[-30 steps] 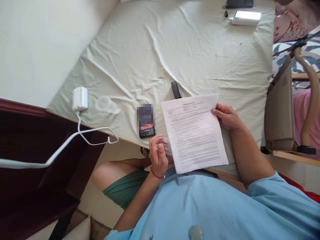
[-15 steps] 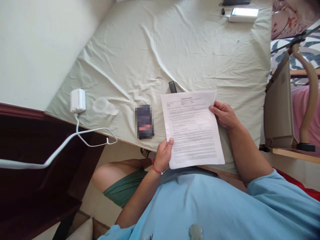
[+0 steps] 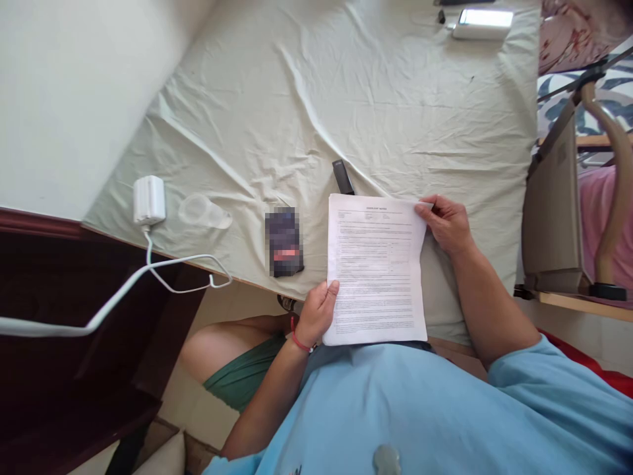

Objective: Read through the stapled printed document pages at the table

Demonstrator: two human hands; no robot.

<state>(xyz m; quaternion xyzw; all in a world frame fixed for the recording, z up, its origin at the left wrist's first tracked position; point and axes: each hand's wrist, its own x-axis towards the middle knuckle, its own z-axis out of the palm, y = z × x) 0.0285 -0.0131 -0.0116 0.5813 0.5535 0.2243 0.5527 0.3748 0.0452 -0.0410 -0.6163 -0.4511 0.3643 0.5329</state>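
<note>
A stack of printed paper sheets [image 3: 376, 270] is held up over the front edge of the cloth-covered table, text side up. My left hand [image 3: 320, 309] grips its lower left edge, thumb on top. At the upper right corner, my right hand [image 3: 448, 221] pinches the paper between thumb and fingers. The fingers beneath the sheets are hidden. Just behind the top edge lies a black stapler-like object [image 3: 343, 177], partly covered by the paper. A dark, blurred-out rectangular item [image 3: 284, 242] rests left of the sheets.
The table has a wrinkled pale cloth [image 3: 395, 99]. On its left are a white charger [image 3: 149, 200] with a cable and a clear plastic container [image 3: 202, 212]. A white device with a lit screen [image 3: 483, 24] lies far right. A folding chair [image 3: 558, 204] stands at the right.
The paper has turned slightly clockwise and come a little closer to my body. My left hand has shifted slightly left and down, and more of the black object shows.
</note>
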